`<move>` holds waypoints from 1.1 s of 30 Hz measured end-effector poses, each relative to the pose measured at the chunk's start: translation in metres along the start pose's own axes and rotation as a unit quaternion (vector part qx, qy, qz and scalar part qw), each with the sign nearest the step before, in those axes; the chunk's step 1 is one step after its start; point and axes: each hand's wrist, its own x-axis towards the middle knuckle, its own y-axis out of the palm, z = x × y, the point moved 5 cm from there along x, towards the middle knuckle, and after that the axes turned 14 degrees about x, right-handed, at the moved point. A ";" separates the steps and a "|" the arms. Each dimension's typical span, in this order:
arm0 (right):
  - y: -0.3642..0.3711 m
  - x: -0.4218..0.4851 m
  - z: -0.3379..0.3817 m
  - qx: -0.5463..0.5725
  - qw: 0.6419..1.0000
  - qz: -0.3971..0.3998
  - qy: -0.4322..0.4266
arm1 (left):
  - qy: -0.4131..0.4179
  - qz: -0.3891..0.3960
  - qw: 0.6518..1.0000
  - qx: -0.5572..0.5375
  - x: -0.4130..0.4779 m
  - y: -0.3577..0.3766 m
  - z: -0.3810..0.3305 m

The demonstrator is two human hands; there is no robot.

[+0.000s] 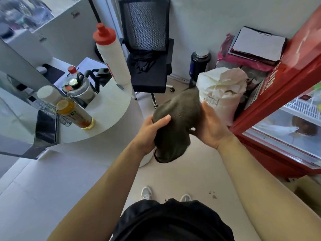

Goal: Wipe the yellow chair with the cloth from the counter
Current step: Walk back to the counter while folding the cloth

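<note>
A dark grey-green cloth point(175, 122) hangs in the air in front of me, bunched and drooping at its lower end. My left hand point(151, 131) grips its left side, thumb on top. My right hand point(211, 125) holds its right side with the palm toward the cloth. Both hands are just right of the rounded white counter point(111, 108). No yellow chair is in view.
On the counter stand a white bottle with a red cap point(112, 54), an amber bottle point(74, 113), a kettle point(79, 87) and a laptop point(46, 126). A black office chair point(147, 54) stands behind. A white sack point(223, 91) and a red fridge point(284, 94) are on the right.
</note>
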 end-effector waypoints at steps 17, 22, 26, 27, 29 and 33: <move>-0.014 0.015 -0.047 -0.468 0.876 -0.076 0.088 | -0.158 -0.132 0.894 0.398 0.002 -0.056 0.034; 0.019 0.029 -0.047 -0.665 0.742 -0.055 0.064 | -0.131 -0.062 0.837 0.528 -0.013 -0.062 0.034; 0.052 0.042 -0.043 -0.696 0.717 0.025 0.027 | -0.060 -0.167 0.741 0.648 -0.032 -0.084 0.013; 0.056 0.046 -0.043 -0.652 0.756 0.050 0.030 | -0.046 -0.182 0.757 0.626 -0.036 -0.092 0.009; 0.059 0.052 -0.044 -0.507 0.856 0.086 0.045 | -0.026 -0.182 0.852 0.489 -0.042 -0.109 0.005; 0.069 0.063 -0.047 -0.273 0.958 0.071 0.047 | 0.018 -0.206 0.966 0.156 -0.054 -0.118 0.003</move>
